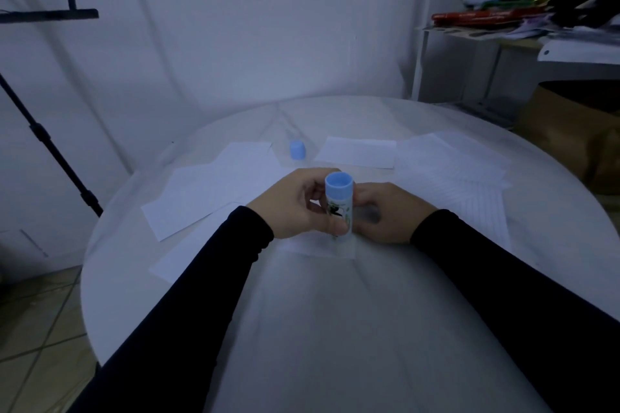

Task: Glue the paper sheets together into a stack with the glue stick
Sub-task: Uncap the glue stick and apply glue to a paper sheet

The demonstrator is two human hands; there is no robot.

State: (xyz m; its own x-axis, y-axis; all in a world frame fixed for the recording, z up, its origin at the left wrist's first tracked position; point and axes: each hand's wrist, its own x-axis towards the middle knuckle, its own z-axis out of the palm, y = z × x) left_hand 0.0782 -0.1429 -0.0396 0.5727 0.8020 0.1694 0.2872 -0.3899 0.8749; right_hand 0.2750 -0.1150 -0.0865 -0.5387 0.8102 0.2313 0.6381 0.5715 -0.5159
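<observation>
My left hand (295,208) grips a white glue stick (339,203) with a blue end facing up, its other end down on a small paper sheet (322,248) in front of me. My right hand (385,214) lies right beside the stick, fingers curled at its lower part; whether they hold the stick or press the paper is hidden. The blue cap (297,149) stands alone further back. Loose white sheets (208,191) lie to the left, one sheet (357,151) at the back, and a fanned pile of sheets (459,174) on the right.
Everything sits on a round white table (335,329). A black tripod leg (50,144) stands at the left past the table edge. A cluttered shelf (503,20) and a brown bag (570,137) are at the back right.
</observation>
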